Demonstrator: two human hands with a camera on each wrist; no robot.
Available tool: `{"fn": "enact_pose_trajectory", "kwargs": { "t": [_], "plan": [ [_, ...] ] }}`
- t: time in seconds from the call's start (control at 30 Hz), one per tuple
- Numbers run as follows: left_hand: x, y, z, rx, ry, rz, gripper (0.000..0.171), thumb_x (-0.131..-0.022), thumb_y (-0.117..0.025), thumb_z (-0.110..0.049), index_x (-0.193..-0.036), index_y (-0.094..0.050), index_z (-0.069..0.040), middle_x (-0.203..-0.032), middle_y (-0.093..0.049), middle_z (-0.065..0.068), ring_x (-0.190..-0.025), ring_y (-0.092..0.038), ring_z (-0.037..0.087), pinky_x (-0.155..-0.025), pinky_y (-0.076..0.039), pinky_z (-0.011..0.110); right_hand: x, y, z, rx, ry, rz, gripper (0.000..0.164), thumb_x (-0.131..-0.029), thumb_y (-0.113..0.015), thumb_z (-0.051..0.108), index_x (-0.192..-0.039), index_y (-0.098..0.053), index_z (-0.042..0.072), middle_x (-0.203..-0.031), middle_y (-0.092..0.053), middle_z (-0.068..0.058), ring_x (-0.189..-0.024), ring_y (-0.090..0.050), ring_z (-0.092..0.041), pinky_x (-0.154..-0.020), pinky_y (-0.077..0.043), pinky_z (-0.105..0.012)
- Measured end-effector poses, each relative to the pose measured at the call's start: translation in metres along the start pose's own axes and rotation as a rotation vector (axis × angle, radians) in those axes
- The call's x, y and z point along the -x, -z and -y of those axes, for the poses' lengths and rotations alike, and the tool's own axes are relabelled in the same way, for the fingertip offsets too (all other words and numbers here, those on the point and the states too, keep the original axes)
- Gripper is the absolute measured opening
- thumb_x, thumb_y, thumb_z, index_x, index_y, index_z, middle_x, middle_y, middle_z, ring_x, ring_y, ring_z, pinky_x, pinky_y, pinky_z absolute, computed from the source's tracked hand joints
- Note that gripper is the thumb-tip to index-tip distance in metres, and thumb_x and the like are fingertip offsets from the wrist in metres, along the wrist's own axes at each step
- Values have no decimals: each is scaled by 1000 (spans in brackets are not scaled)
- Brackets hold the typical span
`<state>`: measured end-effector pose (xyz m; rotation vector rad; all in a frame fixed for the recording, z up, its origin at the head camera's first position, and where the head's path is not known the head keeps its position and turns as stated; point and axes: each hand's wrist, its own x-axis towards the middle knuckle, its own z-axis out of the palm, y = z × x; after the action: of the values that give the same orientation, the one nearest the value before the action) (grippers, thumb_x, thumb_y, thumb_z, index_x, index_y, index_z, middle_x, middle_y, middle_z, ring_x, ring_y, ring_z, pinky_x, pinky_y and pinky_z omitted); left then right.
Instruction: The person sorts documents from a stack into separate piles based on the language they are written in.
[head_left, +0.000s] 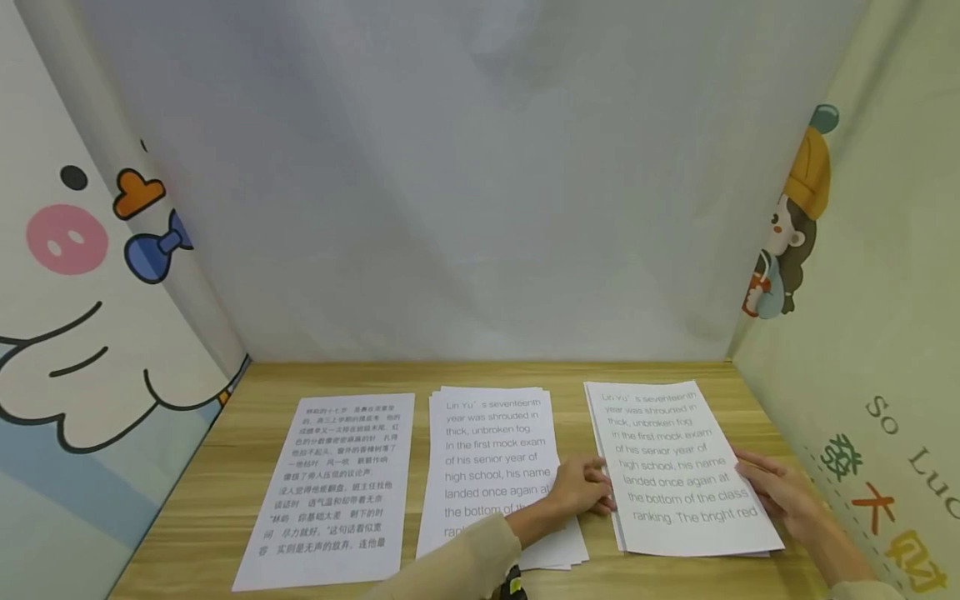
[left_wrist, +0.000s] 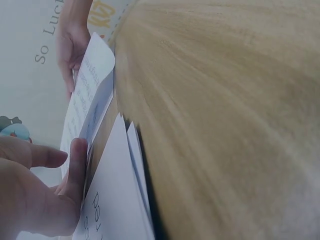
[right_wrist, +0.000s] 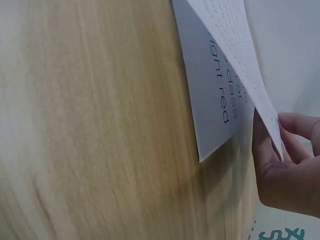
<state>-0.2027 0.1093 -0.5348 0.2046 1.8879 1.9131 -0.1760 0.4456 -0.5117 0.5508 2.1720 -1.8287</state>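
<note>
Printed with large English text, a white sheet of paper (head_left: 675,475) is over another sheet at the right of the table. My right hand (head_left: 780,496) pinches its right edge between thumb and fingers. In the right wrist view this sheet (right_wrist: 240,50) is raised at that side, above a lower printed sheet (right_wrist: 207,110). My left hand (head_left: 573,493) is at the sheet's left edge, its fingers loosely bent beside the paper. The left forearm crosses the middle stack of English-text sheets (head_left: 487,458), hiding its lower lines.
A sheet with Chinese text (head_left: 330,492) lies at the left of the wooden table (head_left: 187,500). A pale wall (head_left: 480,183) rises behind. Side panels carry cartoon figures, including a girl in a yellow hat (head_left: 795,217) on the right.
</note>
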Motion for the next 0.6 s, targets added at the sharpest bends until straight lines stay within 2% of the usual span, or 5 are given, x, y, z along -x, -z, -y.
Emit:
{"fn": "enact_pose_trajectory", "kwargs": {
  "t": [0.07,0.13,0.23,0.5,0.6],
  "plan": [
    [1,1,-1,-4,12,15,54,-88,-62,12,-141,-51,11,-98,-72,12,-74,-77,31,-64,-64,31,1,2,1,63,18,-17,21,-102,-62,28,-120,-73,33,-89,-72,21,-81,-70,-2,-72,-61,-25],
    [3,3,-3,-18,22,31,54,-89,-62,11,-141,-50,11,-98,-73,12,-74,-77,31,-63,-64,31,2,5,2,125,46,-24,40,-104,-59,27,-141,-61,11,-93,-72,21,-82,-69,1,-75,-61,-24],
    [5,5,-6,-50,44,66,52,-90,-62,9,-141,-50,11,-96,-73,11,-73,-77,31,-63,-64,30,4,10,1,173,78,-41,59,-106,-56,23,-148,-38,-14,-96,-72,22,-83,-68,6,-78,-62,-21],
    [7,13,-15,-131,72,123,46,-93,-63,3,-138,-56,6,-97,-72,9,-76,-76,31,-65,-64,32,10,20,-4,69,132,-2,38,-104,-56,11,-133,-55,-14,-90,-74,19,-85,-72,0,-81,-63,-23],
    [9,18,-17,-136,67,113,45,-93,-64,1,-138,-57,4,-98,-73,10,-74,-76,29,-65,-64,34,13,20,-1,93,139,-1,42,-105,-55,12,-136,-52,-15,-93,-74,19,-86,-73,-1,-83,-63,-25]
  ]
}}
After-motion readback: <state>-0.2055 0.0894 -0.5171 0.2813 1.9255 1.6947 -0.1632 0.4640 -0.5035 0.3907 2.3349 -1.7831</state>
